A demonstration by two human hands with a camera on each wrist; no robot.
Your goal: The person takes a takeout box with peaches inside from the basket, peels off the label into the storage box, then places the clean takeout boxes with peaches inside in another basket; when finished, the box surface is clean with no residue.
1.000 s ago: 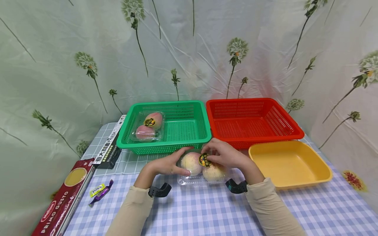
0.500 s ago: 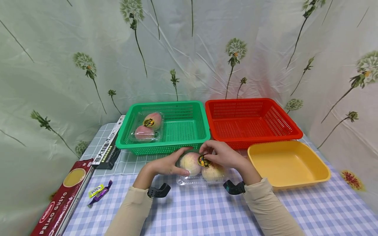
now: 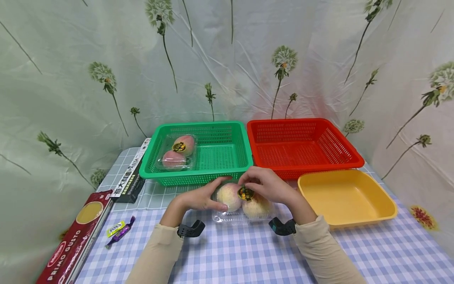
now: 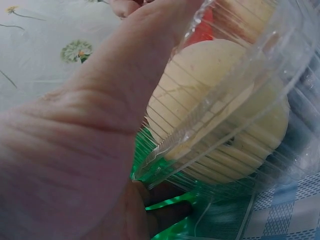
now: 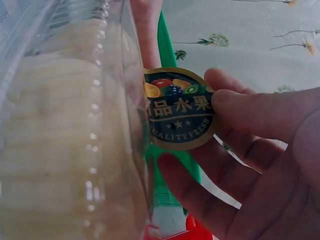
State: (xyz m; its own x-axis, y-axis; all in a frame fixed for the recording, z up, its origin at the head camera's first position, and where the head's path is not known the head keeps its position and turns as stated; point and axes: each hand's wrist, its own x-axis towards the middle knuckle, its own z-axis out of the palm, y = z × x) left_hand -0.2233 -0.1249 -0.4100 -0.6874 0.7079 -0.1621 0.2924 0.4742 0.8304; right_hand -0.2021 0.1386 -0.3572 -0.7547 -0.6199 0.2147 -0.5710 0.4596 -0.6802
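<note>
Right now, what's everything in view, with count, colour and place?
green basket: 1, green, back centre
red basket: 1, red, back right
yellow tray: 1, yellow, right side
clear boxes: 2, transparent, in and before green basket
peaches: 4, two pinkish, two yellowish, two per box
round labels: 2, black-gold, one per box
pasta box: 1, black-white, back left
red pack: 1, red, far left
sweets: 2, yellow, purple, beside red pack
checked cloth: 1, blue-white, front
grid cloth: 1, grey, behind checked cloth
curtain: 1, pale, floral, background
sleeves: 2, beige, forearms
wristbands: 2, black, wrists
left hand: 1, bare, gripping front box
right hand: 1, bare, pinching front label
</note>
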